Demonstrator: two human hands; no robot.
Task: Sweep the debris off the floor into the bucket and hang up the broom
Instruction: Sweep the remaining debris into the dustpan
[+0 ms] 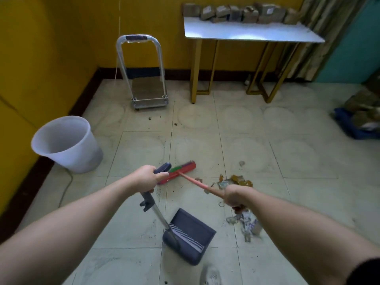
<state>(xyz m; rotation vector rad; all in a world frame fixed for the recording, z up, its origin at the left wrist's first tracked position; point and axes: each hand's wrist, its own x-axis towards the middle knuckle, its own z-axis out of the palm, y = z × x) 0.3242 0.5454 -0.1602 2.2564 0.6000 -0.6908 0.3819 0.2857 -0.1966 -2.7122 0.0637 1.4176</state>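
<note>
- Left hand point(145, 178): fingers wrapped round top grip of dustpan point(191, 233); pan set on floor point(267, 140) between forearms.
- Right hand point(234, 197): fingers closed round pink shaft of broom point(181, 171); red head laid on tiles just past left hand.
- Debris point(238, 181) seen just beyond right hand; more scraps right of pan, partly hidden by forearm.
- Bucket point(82, 157) stood by yellow wall, well left.
- Trolley point(144, 99), table point(246, 33) set against far wall.

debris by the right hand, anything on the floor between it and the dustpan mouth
Nothing visible: only bare floor separates the debris from the dustpan. The broom lies farther off, beyond both.
</note>
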